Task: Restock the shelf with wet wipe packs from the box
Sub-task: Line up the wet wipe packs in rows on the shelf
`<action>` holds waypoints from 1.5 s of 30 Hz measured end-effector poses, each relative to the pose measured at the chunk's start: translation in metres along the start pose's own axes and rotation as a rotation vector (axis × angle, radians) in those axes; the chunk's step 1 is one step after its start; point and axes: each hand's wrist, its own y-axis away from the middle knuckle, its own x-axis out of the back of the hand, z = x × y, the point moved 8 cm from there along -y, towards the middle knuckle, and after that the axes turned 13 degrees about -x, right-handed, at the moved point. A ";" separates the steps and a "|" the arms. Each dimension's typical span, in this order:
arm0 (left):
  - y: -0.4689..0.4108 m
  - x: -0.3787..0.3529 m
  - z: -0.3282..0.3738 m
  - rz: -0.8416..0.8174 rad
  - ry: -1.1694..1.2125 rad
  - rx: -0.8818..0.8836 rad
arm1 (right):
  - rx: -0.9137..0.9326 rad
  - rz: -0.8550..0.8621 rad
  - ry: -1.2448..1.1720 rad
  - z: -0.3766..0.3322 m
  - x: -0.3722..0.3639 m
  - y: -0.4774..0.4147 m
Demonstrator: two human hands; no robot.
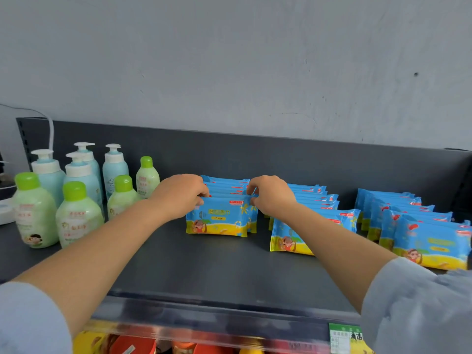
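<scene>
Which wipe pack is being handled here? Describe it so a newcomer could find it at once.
On the dark grey shelf, three rows of blue-and-yellow wipe packs stand right of the green-capped bottles. The handled pack fronts the leftmost row, nearest the bottles. Only it has its top corners pinched, by the left hand and the right hand.

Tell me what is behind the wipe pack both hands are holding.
Behind the front pack, pinched at its top corners by the left hand and right hand, more blue packs stand in a row. Only their top edges show; their fronts are covered.
</scene>
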 end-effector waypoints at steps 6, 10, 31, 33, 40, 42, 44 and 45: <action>-0.002 -0.002 0.004 -0.001 -0.128 -0.008 | -0.001 0.029 0.013 0.001 -0.001 0.002; 0.000 0.001 0.008 0.043 -0.194 -0.018 | 0.006 0.054 0.035 0.000 0.000 0.003; -0.026 0.036 0.115 0.238 -0.150 -0.195 | -0.093 0.273 0.243 0.074 0.068 0.096; -0.030 0.041 0.144 0.243 -0.129 -0.227 | -0.143 0.269 0.251 0.099 0.077 0.114; -0.033 0.054 0.270 0.285 -0.031 -0.378 | -0.305 0.273 0.323 0.195 0.112 0.201; -0.029 0.057 0.310 0.294 0.032 -0.411 | -0.341 0.255 0.347 0.224 0.120 0.232; -0.023 0.058 0.353 0.298 0.064 -0.456 | -0.385 0.236 0.358 0.254 0.129 0.264; -0.019 0.057 0.375 0.297 0.068 -0.483 | -0.406 0.234 0.362 0.268 0.135 0.281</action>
